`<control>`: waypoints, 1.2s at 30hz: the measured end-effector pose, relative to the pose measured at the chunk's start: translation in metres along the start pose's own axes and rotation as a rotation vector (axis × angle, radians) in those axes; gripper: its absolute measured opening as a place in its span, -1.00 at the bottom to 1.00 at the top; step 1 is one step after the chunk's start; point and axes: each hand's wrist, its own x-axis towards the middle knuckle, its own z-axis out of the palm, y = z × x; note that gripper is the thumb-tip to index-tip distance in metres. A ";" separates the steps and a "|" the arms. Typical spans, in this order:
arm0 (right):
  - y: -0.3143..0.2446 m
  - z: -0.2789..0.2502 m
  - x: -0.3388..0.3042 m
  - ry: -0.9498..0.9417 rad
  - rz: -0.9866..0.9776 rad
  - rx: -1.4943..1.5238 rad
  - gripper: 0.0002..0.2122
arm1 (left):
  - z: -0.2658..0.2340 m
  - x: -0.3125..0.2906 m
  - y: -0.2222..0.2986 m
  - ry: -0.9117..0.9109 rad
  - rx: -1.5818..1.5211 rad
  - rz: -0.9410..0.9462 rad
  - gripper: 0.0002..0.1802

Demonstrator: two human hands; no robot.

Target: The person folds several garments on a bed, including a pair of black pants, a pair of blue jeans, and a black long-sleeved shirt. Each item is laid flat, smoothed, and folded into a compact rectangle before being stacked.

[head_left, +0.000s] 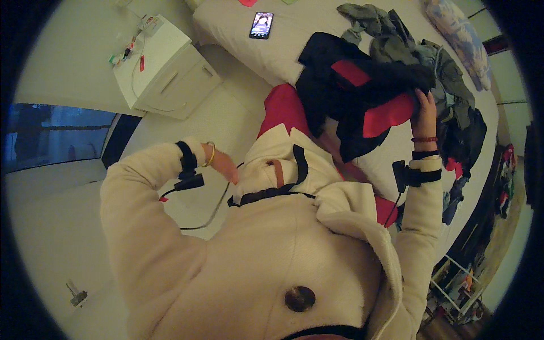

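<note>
A black garment with red patches (362, 85) is bunched at the bed's near edge, one side of it hanging down. My right hand (424, 110) is closed on its right end, beside a red panel. At the left front of my cream coat (277, 238) is my left hand (221, 163), blurred and pointing downward close to the coat's edge. Its fingers are too smeared to read. Both wrists wear black straps with small black devices; a yellow bangle circles the left wrist and a reddish bracelet the right.
Grey-green clothes (391, 37) and darker ones heap along the right side of the bed (226, 22). On the sheet lies a lit phone (261, 25). A white nightstand (170, 73) with small items and a cable stands left. A wire rack (458, 283) sits lower right.
</note>
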 end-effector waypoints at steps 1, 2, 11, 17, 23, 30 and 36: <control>0.001 -0.001 -0.001 -0.010 0.015 -0.001 -0.77 | 0.010 0.003 -0.004 -0.089 -0.018 -0.009 -0.64; 0.002 -0.001 -0.001 -0.026 -0.007 -0.029 -0.76 | 0.020 0.006 -0.005 -0.167 -0.021 -0.054 -0.64; -0.009 -0.001 -0.011 0.030 0.110 0.295 -0.75 | 0.070 -0.015 -0.069 -0.081 0.561 -0.558 -0.71; -0.010 -0.004 -0.017 0.077 0.175 0.219 -0.77 | 0.042 -0.022 -0.048 1.004 0.039 -0.604 -0.68; -0.009 -0.014 -0.025 0.043 0.145 0.326 -0.74 | 0.011 0.024 0.008 0.606 -0.725 -0.542 -0.63; 0.001 -0.037 -0.037 0.081 0.169 0.319 -0.75 | 0.012 0.052 -0.009 0.544 -0.831 -0.359 -0.55; 0.003 -0.050 -0.047 0.094 0.199 0.303 -0.75 | 0.002 0.051 -0.011 0.345 -0.459 -0.497 -0.65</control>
